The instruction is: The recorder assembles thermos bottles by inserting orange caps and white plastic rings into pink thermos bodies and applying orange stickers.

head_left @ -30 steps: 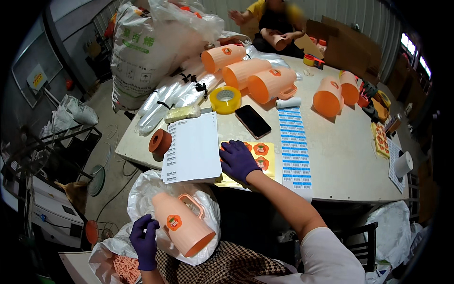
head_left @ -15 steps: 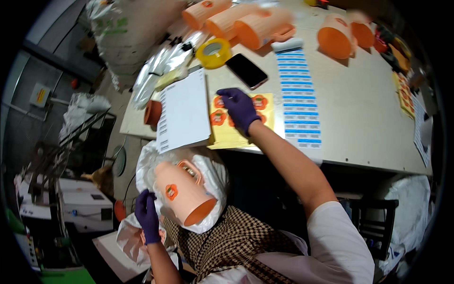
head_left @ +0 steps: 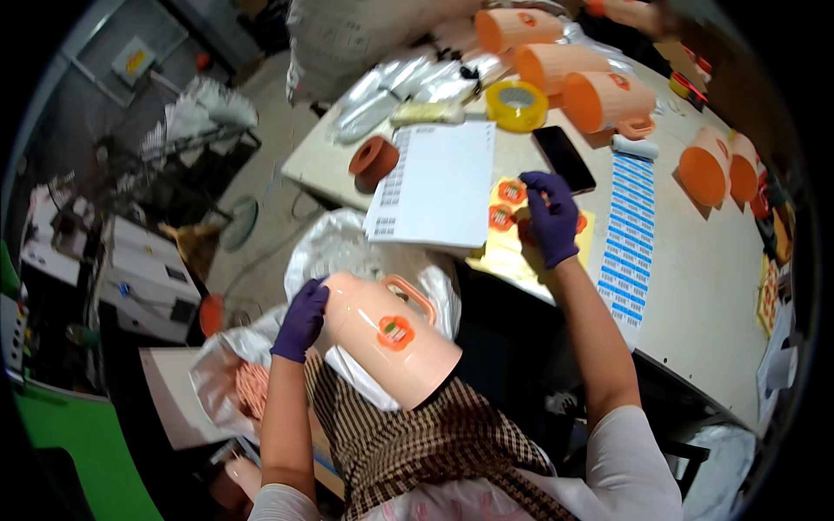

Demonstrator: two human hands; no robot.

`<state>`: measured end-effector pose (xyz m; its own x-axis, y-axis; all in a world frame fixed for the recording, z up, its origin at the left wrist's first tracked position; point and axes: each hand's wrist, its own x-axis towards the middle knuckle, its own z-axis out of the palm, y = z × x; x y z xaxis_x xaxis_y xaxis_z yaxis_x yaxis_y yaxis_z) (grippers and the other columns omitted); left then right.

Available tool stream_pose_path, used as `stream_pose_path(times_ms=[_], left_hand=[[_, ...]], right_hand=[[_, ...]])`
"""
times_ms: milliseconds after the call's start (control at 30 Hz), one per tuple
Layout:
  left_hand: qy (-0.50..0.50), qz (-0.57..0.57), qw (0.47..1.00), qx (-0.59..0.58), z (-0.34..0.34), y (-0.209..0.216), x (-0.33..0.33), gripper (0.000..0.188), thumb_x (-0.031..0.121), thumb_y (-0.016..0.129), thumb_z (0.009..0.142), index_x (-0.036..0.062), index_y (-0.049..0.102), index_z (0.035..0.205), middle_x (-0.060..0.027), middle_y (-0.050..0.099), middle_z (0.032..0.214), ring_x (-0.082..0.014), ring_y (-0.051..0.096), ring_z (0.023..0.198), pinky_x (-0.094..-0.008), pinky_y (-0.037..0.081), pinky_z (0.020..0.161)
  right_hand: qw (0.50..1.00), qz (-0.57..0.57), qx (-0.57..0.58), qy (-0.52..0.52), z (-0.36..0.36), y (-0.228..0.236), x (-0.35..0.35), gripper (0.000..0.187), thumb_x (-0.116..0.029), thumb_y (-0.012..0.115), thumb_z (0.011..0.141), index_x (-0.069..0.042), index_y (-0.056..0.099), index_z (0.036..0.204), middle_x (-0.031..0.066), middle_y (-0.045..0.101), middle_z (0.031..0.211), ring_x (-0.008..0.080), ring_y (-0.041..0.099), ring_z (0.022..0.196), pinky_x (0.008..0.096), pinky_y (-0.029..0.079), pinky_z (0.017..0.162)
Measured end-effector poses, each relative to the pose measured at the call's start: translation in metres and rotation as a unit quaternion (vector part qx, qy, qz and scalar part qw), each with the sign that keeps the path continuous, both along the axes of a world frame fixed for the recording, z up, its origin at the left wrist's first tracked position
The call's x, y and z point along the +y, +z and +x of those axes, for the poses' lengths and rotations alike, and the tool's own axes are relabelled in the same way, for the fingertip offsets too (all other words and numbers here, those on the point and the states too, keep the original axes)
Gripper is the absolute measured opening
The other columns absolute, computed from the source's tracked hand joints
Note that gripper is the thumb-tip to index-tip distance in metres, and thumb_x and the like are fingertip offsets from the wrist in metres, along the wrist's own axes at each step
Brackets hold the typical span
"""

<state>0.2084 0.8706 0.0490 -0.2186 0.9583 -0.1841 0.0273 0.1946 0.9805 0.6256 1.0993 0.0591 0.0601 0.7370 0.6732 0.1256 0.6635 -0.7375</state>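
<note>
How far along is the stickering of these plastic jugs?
Done: several orange plastic jugs lying on the table carry flower stickers. In hand: left hand holds a peach jug, already stickered; right hand rests on the yellow sticker sheet. Left: stickers remain on that sheet.

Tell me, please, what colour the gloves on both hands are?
Purple, on the left hand and the right hand, clearest in the head view.

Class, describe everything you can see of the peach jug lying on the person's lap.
The peach jug looks like smooth moulded plastic, tapered, with a darker orange loop handle on its upper side. A round orange flower-shaped sticker sits on its wall. It lies tilted on its side across the checked apron, mouth toward the person, base toward a white plastic bag. The left hand, in a purple glove, grips its base end. The right hand is apart from it, on the sticker sheet.
</note>
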Motion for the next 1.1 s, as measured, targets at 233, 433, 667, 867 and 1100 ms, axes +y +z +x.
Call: stream_pose_path(times_ms=[233, 433, 667, 867, 1100], left_hand=[[0.223, 0.124, 0.966, 0.048, 0.055, 0.034, -0.170, 0.090, 0.064, 0.068, 0.085, -0.0123, 0.055, 0.131, -0.0158, 0.063, 0.129, -0.0225, 0.062, 0.113, -0.0369, 0.048, 0.099], [0.296, 0.139, 0.945, 0.023, 0.035, 0.015, -0.205, 0.079, 0.060, 0.071, 0.084, -0.0073, 0.061, 0.124, -0.0200, 0.061, 0.130, -0.0255, 0.061, 0.116, -0.0405, 0.048, 0.100], [0.113, 0.278, 0.940, 0.161, 0.053, 0.025, -0.204, 0.055, 0.023, 0.083, 0.072, -0.0032, 0.065, 0.117, -0.0216, 0.053, 0.142, -0.0337, 0.056, 0.124, -0.0430, 0.045, 0.105], [0.292, 0.226, 0.924, 0.095, 0.062, 0.032, -0.212, 0.095, 0.060, 0.075, 0.078, -0.0093, 0.048, 0.138, -0.0145, 0.061, 0.126, -0.0243, 0.060, 0.115, -0.0386, 0.046, 0.102], [0.321, 0.323, 0.879, 0.140, 0.035, 0.113, -0.153, 0.044, 0.038, 0.081, 0.071, 0.0013, 0.056, 0.068, -0.0251, 0.055, 0.137, -0.0342, 0.055, 0.123, -0.0469, 0.040, 0.107]], right_hand=[[0.973, 0.021, -0.199, 0.117, -0.055, 0.086, -0.104, 0.031, 0.008, 0.069, 0.081, -0.005, 0.071, 0.109, 0.0134, 0.068, 0.106, 0.0246, 0.068, 0.091, 0.0321, 0.056, 0.075], [0.817, -0.143, -0.527, 0.185, -0.198, -0.040, -0.128, 0.032, -0.030, 0.061, 0.093, -0.008, 0.060, 0.116, 0.0161, 0.066, 0.103, 0.0342, 0.065, 0.100, 0.0460, 0.052, 0.085], [0.771, -0.187, -0.597, 0.115, -0.236, -0.084, -0.125, 0.034, -0.029, 0.060, 0.094, -0.009, 0.058, 0.121, 0.0188, 0.066, 0.111, 0.0356, 0.066, 0.099, 0.0472, 0.053, 0.084], [0.815, -0.090, -0.554, 0.144, -0.200, 0.001, -0.149, 0.038, -0.033, 0.052, 0.099, -0.018, 0.057, 0.133, 0.0161, 0.066, 0.105, 0.0332, 0.067, 0.093, 0.0469, 0.055, 0.075], [0.925, -0.041, -0.347, 0.150, -0.127, 0.076, -0.113, 0.045, -0.025, 0.071, 0.088, -0.009, 0.062, 0.129, 0.0170, 0.063, 0.093, 0.0339, 0.066, 0.084, 0.0410, 0.053, 0.076]])
